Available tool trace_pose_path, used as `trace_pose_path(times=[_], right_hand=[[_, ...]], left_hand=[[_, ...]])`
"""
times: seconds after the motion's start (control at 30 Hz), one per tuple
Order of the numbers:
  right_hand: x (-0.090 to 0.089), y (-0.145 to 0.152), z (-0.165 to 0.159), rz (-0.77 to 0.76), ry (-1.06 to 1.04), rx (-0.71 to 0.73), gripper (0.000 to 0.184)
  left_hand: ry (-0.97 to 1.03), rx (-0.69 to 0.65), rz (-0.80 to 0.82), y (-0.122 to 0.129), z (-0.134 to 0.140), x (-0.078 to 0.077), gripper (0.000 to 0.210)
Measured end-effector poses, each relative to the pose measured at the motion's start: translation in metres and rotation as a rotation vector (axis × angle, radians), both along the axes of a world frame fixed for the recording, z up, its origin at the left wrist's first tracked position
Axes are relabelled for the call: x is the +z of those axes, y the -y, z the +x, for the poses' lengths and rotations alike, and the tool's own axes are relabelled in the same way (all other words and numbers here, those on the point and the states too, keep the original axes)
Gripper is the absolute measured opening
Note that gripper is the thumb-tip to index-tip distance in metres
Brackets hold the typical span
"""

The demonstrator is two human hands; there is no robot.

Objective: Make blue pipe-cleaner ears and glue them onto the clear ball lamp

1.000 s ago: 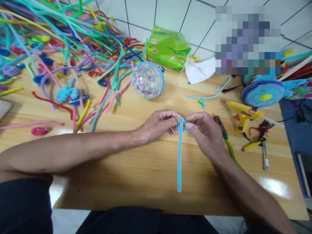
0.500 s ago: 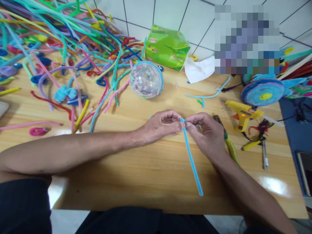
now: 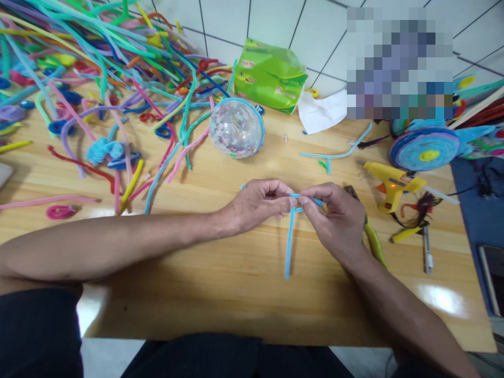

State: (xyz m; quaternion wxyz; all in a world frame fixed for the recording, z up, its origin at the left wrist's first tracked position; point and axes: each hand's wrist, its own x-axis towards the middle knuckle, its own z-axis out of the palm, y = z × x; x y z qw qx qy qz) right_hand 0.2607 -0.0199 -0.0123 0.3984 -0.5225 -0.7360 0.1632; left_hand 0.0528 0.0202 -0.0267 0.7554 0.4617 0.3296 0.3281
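A light blue pipe cleaner (image 3: 290, 244) is pinched between both hands over the middle of the table, its free end hanging down toward me. My left hand (image 3: 263, 203) closes thumb and fingers on it from the left. From the right, my right hand (image 3: 333, 212) grips it close beside the left fingertips, where a bent stretch of the blue stem shows between and behind the fingers. Part of the bend is hidden by the fingers. Just behind my right hand lie pliers with yellow-green handles (image 3: 374, 241), partly covered by the hand.
Many coloured pipe cleaners (image 3: 98, 52) heap at the left. A clear dome (image 3: 236, 128) and green packet (image 3: 271, 76) stand at the back. At the right lie a yellow glue gun (image 3: 394, 184), a cutter (image 3: 428, 249) and a blue coiled disc (image 3: 423, 149). Another bent blue stem (image 3: 334, 156) lies behind my hands.
The hanging end of the blue pipe cleaner has swung left and looks shorter. More of the stem now shows bent across between the fingers. Both hands stay nearly in place.
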Motion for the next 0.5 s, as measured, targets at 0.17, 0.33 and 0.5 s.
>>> trace_pose_path(times=[0.17, 0.33, 0.5], right_hand=[[-0.008, 0.001, 0.004, -0.092, -0.087, 0.0, 0.005], [-0.005, -0.004, 0.009, -0.201, -0.246, 0.01, 0.02], [-0.006, -0.012, 0.014, -0.283, -0.458, 0.047, 0.023]], left_hand=[[-0.002, -0.006, -0.048, 0.0, 0.0, 0.001, 0.041], [0.015, 0.034, -0.145, -0.005, -0.001, 0.002, 0.034], [0.044, 0.075, -0.2, -0.008, 0.0, 0.004, 0.022]])
